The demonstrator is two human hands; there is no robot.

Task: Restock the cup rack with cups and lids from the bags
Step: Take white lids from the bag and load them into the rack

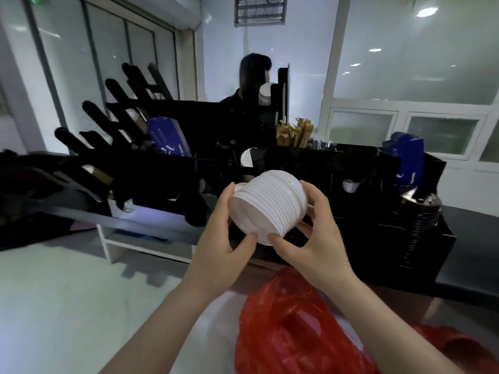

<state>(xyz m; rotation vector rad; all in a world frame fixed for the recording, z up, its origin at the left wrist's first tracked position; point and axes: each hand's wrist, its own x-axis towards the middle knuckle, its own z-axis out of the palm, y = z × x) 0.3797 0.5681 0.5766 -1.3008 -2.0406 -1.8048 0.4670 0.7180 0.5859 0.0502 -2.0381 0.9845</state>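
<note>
Left hand (pixel 216 238) and right hand (pixel 316 238): fingers of both curled round stack of white lids (pixel 267 206), gripping it from 2 sides. Stack held tilted, above red bag (pixel 291 325), before black cup rack (pixel 310 168).

My left hand (pixel 220 233) and my right hand (pixel 320 240) are bare, and both wrists are bare too. My fingers are slim, with nails cut short and rounded; the one on my left thumb (pixel 252 235) looks plain, though the soft focus hides finer detail. My left forearm (pixel 162 319) and my right forearm (pixel 391 327) are uncovered skin, smooth and slender, as far down as the lower edge of the view. The dim light leaves a soft shadow along their undersides.
</note>
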